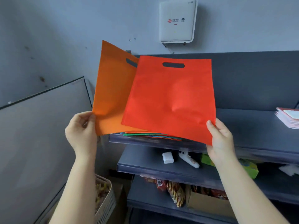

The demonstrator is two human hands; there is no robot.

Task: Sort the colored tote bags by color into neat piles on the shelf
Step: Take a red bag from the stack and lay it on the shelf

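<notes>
Left hand (80, 131) grip pinching orange bag (113, 94); right hand (221, 139), seemingly, red bag (169, 101).

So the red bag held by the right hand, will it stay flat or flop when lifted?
Probably semi-stiff: the red bag, pinched at one corner by the right hand, stands nearly flat. The dent near its middle suggests thin fabric that may bend. It looks light.
</notes>
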